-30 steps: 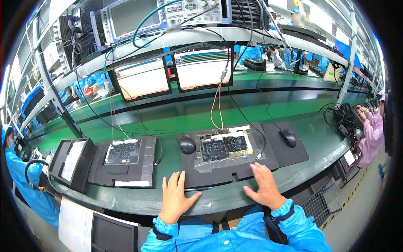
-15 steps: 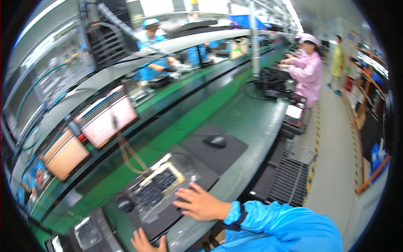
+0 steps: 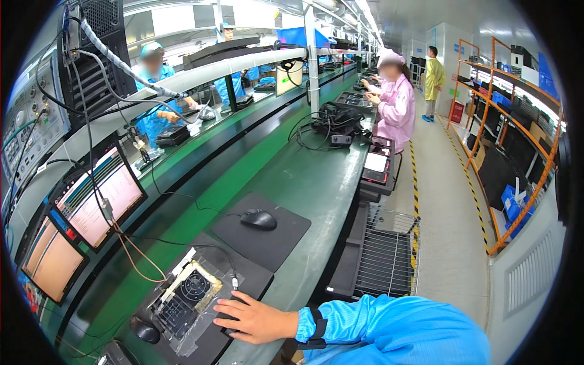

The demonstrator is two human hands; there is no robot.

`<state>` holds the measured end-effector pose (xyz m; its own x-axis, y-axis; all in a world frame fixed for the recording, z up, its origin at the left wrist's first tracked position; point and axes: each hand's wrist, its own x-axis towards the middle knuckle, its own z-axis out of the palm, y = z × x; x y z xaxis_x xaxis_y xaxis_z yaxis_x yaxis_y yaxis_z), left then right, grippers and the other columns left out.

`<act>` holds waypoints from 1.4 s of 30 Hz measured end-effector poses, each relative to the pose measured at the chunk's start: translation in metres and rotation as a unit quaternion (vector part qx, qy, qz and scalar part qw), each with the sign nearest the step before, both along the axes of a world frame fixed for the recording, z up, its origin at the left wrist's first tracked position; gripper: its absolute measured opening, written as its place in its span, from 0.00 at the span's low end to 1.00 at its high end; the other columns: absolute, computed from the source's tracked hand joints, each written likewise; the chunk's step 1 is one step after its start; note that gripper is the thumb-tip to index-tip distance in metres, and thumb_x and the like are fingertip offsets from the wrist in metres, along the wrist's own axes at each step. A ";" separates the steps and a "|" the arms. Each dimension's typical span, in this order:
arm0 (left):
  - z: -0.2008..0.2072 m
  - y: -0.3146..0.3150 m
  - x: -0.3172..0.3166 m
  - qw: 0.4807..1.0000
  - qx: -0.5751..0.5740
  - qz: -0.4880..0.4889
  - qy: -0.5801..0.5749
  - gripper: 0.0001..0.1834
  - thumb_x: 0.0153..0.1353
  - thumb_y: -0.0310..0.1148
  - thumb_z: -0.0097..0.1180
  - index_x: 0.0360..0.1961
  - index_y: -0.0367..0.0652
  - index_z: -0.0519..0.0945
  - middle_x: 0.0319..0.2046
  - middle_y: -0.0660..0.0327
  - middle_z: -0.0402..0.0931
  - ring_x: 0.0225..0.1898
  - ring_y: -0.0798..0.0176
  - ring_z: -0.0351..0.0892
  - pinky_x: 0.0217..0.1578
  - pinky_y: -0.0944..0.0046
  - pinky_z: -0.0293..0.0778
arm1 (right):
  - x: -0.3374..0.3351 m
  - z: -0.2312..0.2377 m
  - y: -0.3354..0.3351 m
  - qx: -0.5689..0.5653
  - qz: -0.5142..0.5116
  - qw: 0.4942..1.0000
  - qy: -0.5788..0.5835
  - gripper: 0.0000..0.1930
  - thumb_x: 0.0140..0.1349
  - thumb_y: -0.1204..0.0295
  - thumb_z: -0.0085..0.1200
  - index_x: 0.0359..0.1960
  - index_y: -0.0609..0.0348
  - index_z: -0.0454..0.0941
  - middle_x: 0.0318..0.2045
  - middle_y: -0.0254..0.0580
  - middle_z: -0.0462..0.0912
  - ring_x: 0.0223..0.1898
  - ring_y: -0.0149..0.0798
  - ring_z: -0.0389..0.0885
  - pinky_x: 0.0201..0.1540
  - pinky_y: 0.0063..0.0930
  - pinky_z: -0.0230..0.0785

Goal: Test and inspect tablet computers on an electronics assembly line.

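From my station I had the long green worktop (image 3: pixel 292 182) through the middle of the view, its front edge running off toward the far end. Orange shelving (image 3: pixel 493 115) stood across the aisle, well apart from that edge. A co-worker in pink (image 3: pixel 395 112) was farther along the front edge, both arms reaching over it. A wire rack (image 3: pixel 386 261) sat just beside the front edge, lower than the worktop. Two lit monitors (image 3: pixel 100 194) stood toward the back edge. A dark board (image 3: pixel 258 277) lay at the near end, close to the front edge, with a black mouse mat (image 3: pixel 292 228) beside its far side.

The taped black panel (image 3: pixel 184 302) I was working at lay on the board, with a circular and a square target on its face. My right hand (image 3: pixel 255 319) was palm down across the board's front edge, fingers fanned and slightly bent, with the grip loose and nothing held. The fingertips came to the panel's taped front border; whether they pressed on tape or bare board I could not tell, and the left hand's grip I could not tell either. One mouse (image 3: pixel 258 219) rested on the mat, and a pale cable plug (image 3: pixel 235 283) lay just beside the little finger
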<state>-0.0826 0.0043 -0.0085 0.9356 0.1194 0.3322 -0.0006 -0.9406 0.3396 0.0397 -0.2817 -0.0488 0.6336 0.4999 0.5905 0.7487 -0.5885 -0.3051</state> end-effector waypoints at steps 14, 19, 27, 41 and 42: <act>0.001 0.002 -0.002 1.000 -0.020 0.002 0.017 0.44 0.69 0.53 0.71 0.80 0.43 0.71 0.77 0.34 0.68 0.76 0.18 0.62 0.78 0.31 0.59 | 0.000 0.000 0.002 -0.010 -0.007 1.000 -0.001 0.29 0.71 0.62 0.64 0.72 0.57 0.76 0.75 0.58 0.71 0.79 0.57 0.66 0.82 0.67 0.54; -0.003 0.005 -0.002 1.000 -0.015 0.006 0.020 0.44 0.69 0.54 0.71 0.79 0.43 0.72 0.76 0.34 0.69 0.75 0.18 0.63 0.78 0.31 0.59 | -0.001 0.001 0.003 -0.014 -0.010 1.000 -0.003 0.29 0.71 0.62 0.64 0.72 0.57 0.76 0.75 0.58 0.71 0.80 0.57 0.66 0.82 0.67 0.53; -0.005 0.007 -0.001 0.999 -0.030 0.008 0.038 0.45 0.70 0.56 0.70 0.80 0.44 0.70 0.78 0.36 0.66 0.77 0.18 0.60 0.77 0.30 0.59 | 0.000 0.001 0.002 -0.012 -0.008 1.000 -0.003 0.29 0.71 0.62 0.64 0.71 0.57 0.77 0.75 0.58 0.71 0.79 0.57 0.66 0.82 0.66 0.53; -0.003 0.005 -0.002 0.999 -0.022 0.011 0.029 0.44 0.70 0.55 0.70 0.79 0.44 0.71 0.77 0.35 0.67 0.76 0.17 0.61 0.77 0.29 0.59 | -0.002 0.003 0.002 0.000 -0.003 1.000 0.003 0.29 0.70 0.63 0.65 0.71 0.58 0.77 0.74 0.59 0.71 0.79 0.58 0.66 0.81 0.68 0.54; -0.002 0.005 -0.002 0.999 -0.023 0.010 0.028 0.44 0.70 0.55 0.70 0.79 0.43 0.72 0.77 0.34 0.67 0.76 0.17 0.61 0.78 0.29 0.59 | -0.002 0.003 0.002 0.000 -0.004 1.000 0.001 0.29 0.70 0.63 0.65 0.71 0.58 0.77 0.74 0.59 0.71 0.79 0.58 0.66 0.81 0.68 0.54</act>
